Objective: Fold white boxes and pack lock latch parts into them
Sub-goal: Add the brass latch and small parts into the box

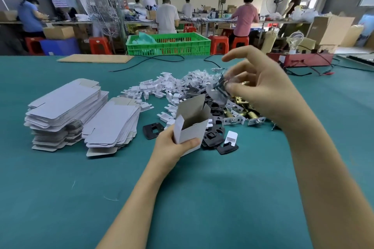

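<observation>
Our left hand (172,143) grips the open box (191,127); our right hand (257,89) pinches a little bag (219,87) above, far-right of its mouth.

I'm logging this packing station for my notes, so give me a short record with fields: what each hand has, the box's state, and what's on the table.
left hand: grips a folded white box, held upright
box state: top flap open, inside not clearly visible
right hand: raised over the parts pile, pinches a small clear bag, blurred
flat stock: two stacks of unfolded white boxes
parts: black plates, brass latches, white inserts
surface: green table
</observation>
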A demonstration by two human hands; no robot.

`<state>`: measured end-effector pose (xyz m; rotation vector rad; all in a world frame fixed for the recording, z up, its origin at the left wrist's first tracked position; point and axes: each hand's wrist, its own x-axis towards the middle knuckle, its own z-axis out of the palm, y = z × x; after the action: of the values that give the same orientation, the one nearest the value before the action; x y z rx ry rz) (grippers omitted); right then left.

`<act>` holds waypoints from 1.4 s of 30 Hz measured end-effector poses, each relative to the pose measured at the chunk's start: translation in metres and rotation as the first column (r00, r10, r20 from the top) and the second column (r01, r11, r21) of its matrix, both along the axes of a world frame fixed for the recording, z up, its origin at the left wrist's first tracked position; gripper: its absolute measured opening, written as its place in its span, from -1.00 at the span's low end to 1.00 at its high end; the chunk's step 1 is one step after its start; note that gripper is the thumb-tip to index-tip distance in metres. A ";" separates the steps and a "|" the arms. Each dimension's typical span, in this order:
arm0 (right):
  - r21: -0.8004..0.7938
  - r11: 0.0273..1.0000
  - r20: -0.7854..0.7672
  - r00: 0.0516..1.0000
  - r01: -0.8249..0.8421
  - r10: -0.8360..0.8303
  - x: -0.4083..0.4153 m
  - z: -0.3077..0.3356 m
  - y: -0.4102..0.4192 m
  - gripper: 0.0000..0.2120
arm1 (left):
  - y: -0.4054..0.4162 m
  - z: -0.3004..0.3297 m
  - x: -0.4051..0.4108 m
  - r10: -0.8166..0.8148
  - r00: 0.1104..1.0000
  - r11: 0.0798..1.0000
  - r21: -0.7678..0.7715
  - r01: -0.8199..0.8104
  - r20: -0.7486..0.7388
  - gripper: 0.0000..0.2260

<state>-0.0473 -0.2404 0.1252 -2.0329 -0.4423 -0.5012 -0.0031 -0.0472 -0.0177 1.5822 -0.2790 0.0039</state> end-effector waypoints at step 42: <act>-0.678 0.724 -0.248 0.967 -0.127 -0.063 0.015 -0.044 0.060 -0.70 | -0.001 0.002 0.002 -0.044 0.999 0.999 0.016 0.044 0.032 -0.75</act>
<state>-0.0328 -0.1806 0.0808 -2.7656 -0.5605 -0.0193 -0.0012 -0.0478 -0.0154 1.5920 -0.3397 -0.0072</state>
